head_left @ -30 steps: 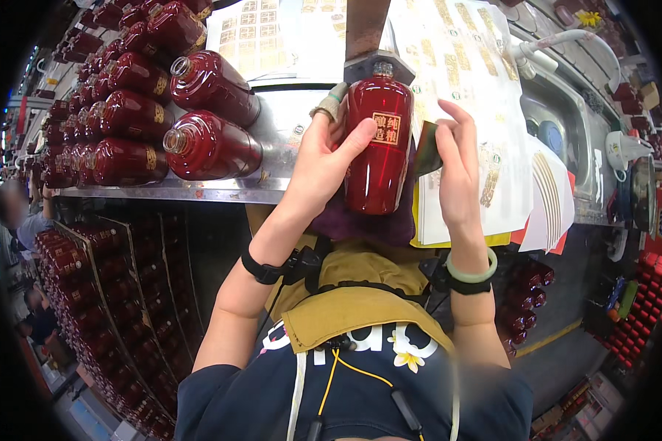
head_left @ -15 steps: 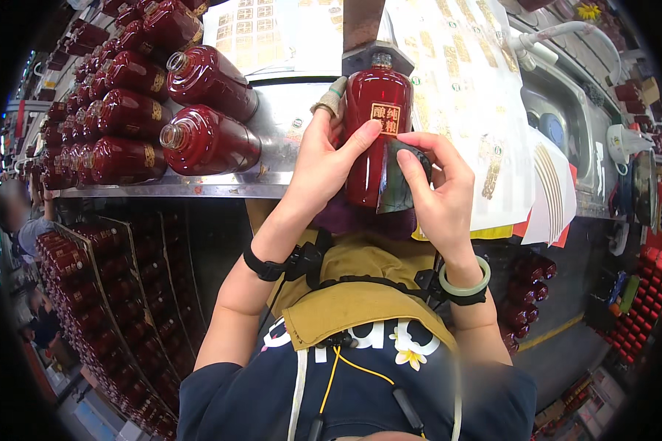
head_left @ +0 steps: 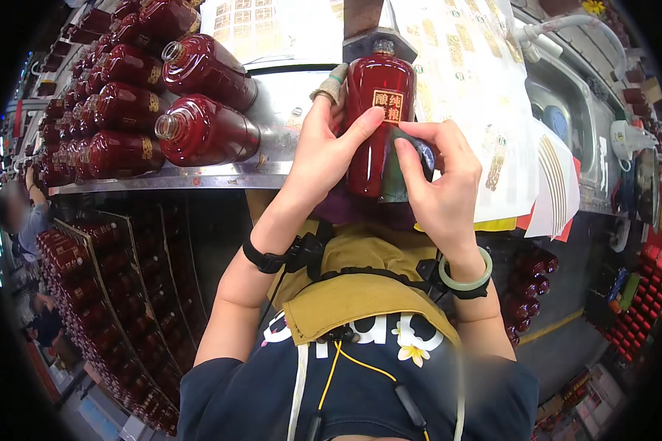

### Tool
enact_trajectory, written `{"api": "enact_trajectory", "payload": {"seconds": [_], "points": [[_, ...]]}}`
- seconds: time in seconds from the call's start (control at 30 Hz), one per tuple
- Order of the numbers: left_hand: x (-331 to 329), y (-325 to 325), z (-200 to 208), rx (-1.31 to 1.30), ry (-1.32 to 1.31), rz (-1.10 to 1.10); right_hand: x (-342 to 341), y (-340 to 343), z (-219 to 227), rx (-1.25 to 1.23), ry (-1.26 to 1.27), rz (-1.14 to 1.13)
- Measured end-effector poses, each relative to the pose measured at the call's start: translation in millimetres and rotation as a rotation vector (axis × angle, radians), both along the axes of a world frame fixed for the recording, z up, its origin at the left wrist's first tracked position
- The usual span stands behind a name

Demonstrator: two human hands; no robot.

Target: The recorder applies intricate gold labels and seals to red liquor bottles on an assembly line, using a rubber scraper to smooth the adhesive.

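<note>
A glossy dark-red glass bottle point(head_left: 376, 77) lies before me, its clear neck pointing away. On its front sits a square gold-and-red label point(head_left: 388, 107). My left hand point(head_left: 325, 147) grips the bottle from the left, thumb against the label's lower edge and cloth covers on some fingers. Just below the label, a dark greenish film point(head_left: 395, 180) lies partly against the bottle and curls up on its right. Thumb and forefinger of my right hand point(head_left: 450, 173) pinch the film's upper part; the other fingers are bent behind it.
Several more red bottles point(head_left: 212, 132) stand to the left on the metal table point(head_left: 276, 136). Sheets of gold labels point(head_left: 460, 110) lie to the right, with a label sheet point(head_left: 246, 33) farther back. A sink point(head_left: 559, 103) adjoins them. Racks of bottles point(head_left: 118, 279) fill the lower left.
My right hand has shifted slightly right and up, and the film curls farther off the bottle. My left hand keeps its grip. The whole view has shifted a little.
</note>
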State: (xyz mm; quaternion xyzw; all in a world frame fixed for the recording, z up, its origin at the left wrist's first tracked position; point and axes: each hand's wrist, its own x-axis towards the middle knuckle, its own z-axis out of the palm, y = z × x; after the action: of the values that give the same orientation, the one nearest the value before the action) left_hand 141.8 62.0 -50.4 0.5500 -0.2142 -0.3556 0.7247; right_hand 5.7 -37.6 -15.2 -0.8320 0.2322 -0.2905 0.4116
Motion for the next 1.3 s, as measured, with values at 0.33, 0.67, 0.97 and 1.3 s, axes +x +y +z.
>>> {"api": "enact_trajectory", "payload": {"seconds": [0.33,0.67,0.97,1.3], "points": [[12,0,3,0.006,0.061,0.039,-2,-43,-15,0.580,-0.195,-0.017],[5,-10,1,-0.044,0.080,0.056,20,-25,-39,0.856,-0.083,0.005],[4,-12,1,-0.027,0.071,0.078,20,-26,-39,0.843,-0.098,0.011],[3,-12,1,-0.016,0.054,0.093,19,-25,-40,0.854,-0.098,0.014]]}}
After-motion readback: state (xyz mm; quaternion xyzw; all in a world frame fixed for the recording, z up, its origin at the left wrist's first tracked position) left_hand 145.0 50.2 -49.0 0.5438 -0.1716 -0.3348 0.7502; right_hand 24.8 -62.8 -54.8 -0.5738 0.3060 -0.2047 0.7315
